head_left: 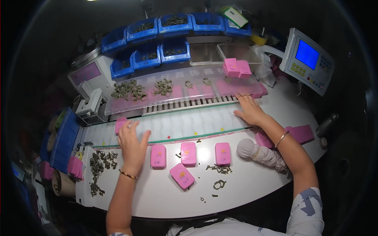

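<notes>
My left hand [133, 147] is over the left part of the white strip, its thumb and fingers spread. Its fingertips are at a pink block [120, 122] with handwriting; I cannot tell if they touch it. My right hand [252, 111] reaches to the right end of a clear plastic tray [179, 101], fingers stretched out at its near edge. Piles of metal ring pieces [128, 90] lie on the tray. The white segmented strip [185, 122] with green edging runs between my hands, in front of a row of rollers [193, 103].
Several pink blocks [158, 156] lie on the white table, among loose metal rings [219, 184] and small parts. A grey cloth bundle [260, 154] is near my right forearm. Blue bins [175, 24] stand at the back, a control panel [309, 59] at the right.
</notes>
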